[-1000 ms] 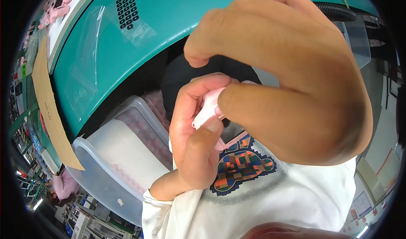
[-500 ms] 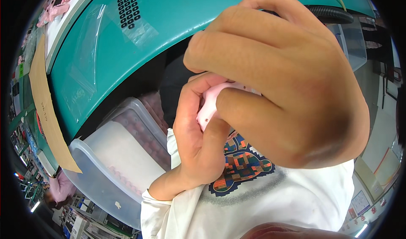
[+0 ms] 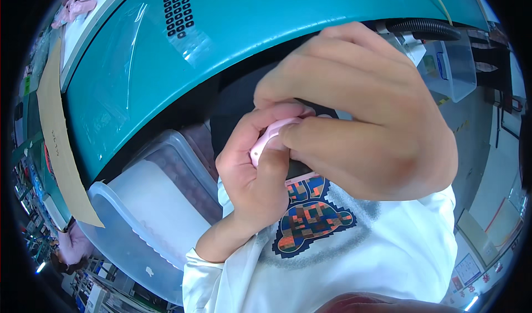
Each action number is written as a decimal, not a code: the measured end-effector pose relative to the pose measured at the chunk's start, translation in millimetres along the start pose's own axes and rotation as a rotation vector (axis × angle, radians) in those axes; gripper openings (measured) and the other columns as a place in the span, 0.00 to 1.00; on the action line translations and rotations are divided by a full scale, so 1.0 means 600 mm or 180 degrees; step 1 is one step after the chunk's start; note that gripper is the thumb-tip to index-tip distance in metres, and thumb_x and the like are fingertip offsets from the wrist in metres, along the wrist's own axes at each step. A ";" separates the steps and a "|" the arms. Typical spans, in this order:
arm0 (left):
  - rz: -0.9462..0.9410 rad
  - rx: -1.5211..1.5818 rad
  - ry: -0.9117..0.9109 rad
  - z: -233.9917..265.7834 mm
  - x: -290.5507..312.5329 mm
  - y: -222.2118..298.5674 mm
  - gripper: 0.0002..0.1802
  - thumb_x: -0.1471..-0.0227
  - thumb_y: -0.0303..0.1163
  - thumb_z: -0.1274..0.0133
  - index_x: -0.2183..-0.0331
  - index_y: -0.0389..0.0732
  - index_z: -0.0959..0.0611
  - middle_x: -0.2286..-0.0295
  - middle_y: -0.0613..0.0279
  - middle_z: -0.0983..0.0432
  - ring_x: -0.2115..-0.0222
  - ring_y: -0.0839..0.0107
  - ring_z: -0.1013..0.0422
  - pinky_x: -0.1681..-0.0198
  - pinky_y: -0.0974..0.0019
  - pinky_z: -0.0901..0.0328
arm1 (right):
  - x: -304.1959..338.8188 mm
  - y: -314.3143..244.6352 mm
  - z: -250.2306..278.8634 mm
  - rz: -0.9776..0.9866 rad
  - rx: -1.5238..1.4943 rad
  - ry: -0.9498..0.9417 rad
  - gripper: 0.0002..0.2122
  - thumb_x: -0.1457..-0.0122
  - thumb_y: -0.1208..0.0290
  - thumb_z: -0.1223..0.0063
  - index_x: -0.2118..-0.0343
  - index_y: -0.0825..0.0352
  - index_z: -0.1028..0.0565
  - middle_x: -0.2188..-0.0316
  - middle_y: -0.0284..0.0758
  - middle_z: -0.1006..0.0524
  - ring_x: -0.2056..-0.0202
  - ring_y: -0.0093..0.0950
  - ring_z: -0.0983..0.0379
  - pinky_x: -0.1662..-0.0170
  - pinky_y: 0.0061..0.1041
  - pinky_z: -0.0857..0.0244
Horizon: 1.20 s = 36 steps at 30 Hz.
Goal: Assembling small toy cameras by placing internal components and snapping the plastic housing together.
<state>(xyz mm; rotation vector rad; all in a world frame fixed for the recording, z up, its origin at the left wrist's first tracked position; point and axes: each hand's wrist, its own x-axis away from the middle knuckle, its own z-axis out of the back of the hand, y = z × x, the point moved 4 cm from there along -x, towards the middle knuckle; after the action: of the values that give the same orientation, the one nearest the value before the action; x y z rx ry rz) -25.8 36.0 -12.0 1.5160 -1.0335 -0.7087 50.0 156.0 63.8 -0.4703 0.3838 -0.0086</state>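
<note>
A small, rounded pink plastic piece (image 3: 265,142) with a tiny dark hole or screw near its end is held up in front of my white shirt. My left hand (image 3: 252,174) wraps round it, thumb pressed along the near side. From the right, my right hand (image 3: 366,108) reaches over with its fingers curled, and its thumb and fingers pinch the piece's upper end. Both hands meet there and hide most of the piece. Whether the right hand also holds something small cannot be made out. Below the hands a thin pink edge (image 3: 302,178) borders a dark surface.
A teal work surface (image 3: 233,8) curves across the top, with a grid of black pads (image 3: 177,8) and clear film on it. Translucent bins (image 3: 119,232) with pink pieces stand at lower left, beside a cardboard strip (image 3: 61,136). A black corrugated hose (image 3: 424,29) and a clear box (image 3: 457,72) are at right.
My right hand has come down and away from the camera. The pink piece has turned in my left hand, showing a narrower side.
</note>
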 end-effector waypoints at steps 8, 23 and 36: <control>-0.0143 0.0074 0.0294 0.018 0.005 0.002 0.20 0.41 0.39 0.51 0.53 0.35 0.22 0.58 0.54 0.21 0.58 0.66 0.27 0.50 0.64 0.34 | 0.020 0.014 -0.034 -0.0406 -0.1105 0.0584 0.08 0.60 0.81 0.42 0.72 0.68 0.19 0.67 0.38 0.22 0.70 0.30 0.30 0.65 0.24 0.36; -0.0495 0.0273 0.0315 0.059 -0.012 0.015 0.16 0.49 0.25 0.52 0.58 0.31 0.20 0.60 0.47 0.22 0.61 0.61 0.27 0.53 0.64 0.34 | 0.010 0.046 -0.050 -0.0603 -0.2159 0.1257 0.10 0.55 0.85 0.45 0.69 0.70 0.18 0.65 0.41 0.22 0.68 0.31 0.29 0.66 0.23 0.34; -0.2294 -0.3060 0.1578 0.285 -0.292 0.192 0.19 0.37 0.37 0.52 0.49 0.35 0.25 0.56 0.49 0.25 0.56 0.59 0.29 0.49 0.61 0.35 | -0.111 0.142 -0.136 -0.0565 0.0419 0.0851 0.18 0.44 0.70 0.44 0.50 0.66 0.22 0.44 0.35 0.25 0.40 0.35 0.33 0.38 0.34 0.43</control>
<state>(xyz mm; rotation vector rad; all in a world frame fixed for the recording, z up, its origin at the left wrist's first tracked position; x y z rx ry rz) -277.6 115.6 47.2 1.0550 0.2846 -1.0406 -48.0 202.3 -17.3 -0.3723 0.5986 -0.2696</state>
